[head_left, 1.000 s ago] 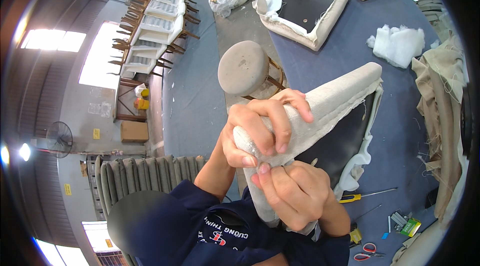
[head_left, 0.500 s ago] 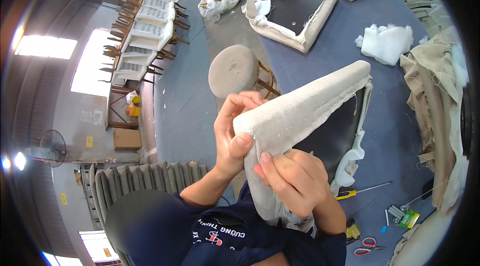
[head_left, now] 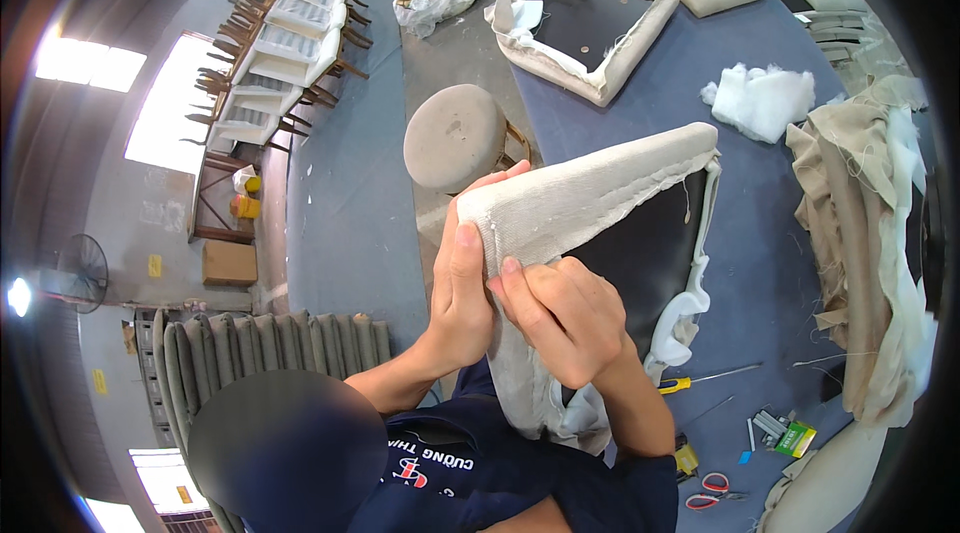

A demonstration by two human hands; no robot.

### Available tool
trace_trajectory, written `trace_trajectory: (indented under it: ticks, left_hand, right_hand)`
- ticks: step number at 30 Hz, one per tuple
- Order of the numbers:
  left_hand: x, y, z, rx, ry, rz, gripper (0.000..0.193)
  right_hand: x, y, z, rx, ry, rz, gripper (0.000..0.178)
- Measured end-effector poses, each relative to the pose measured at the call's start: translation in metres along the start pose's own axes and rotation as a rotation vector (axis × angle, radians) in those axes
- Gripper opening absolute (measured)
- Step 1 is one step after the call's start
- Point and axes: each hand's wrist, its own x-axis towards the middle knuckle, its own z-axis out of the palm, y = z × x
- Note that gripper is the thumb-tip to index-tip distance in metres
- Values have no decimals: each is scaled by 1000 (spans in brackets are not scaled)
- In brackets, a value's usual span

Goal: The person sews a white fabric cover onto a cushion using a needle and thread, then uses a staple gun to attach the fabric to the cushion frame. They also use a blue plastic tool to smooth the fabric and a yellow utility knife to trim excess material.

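A beige-covered seat cushion is tilted up on its edge before me, its black underside facing right. My left hand wraps around its near left corner, thumb pressed along the fabric and fingers partly behind. Just right of that thumb, my right hand pinches the cloth by the corner seam with thumb and forefinger; its other fingers are curled. White padding and loose fabric bulge from the cushion's right edge.
On the blue table lie a yellow-handled screwdriver, scissors, a staple box, white wadding and fabric pieces. Another open-backed cushion rests at the far side. A round stool stands left of the table.
My left hand has shifted its hold, its thumb now straighter along the corner. My right hand still pinches the cloth. The whole view has shifted slightly.
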Motion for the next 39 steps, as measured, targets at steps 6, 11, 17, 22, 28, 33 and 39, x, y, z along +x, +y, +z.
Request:
trace_trajectory:
  ticks: [6,11,17,22,28,33,39]
  left_hand:
    - [17,-6,5,-61,19,19,52]
    - [74,-29,-6,-116,-160,14,53]
    - [94,-35,-1,-310,-377,19,57]
    - [98,-28,6,-108,-481,151,61]
    - [102,-5,15,-125,-565,24,53]
    - [92,18,26,-80,-765,76,57]
    - [45,41,52,-54,-1066,342,78]
  right_hand:
    - [-1,10,8,17,12,36,24]
    - [13,29,21,-206,-60,80,24]
    - [9,20,22,-377,-93,110,23]
    - [13,10,9,-422,-164,167,17]
    - [17,2,-4,-539,-204,186,20]
    - [11,-25,-30,-637,-191,170,23]
    - [-37,-111,-63,-840,-202,234,27]
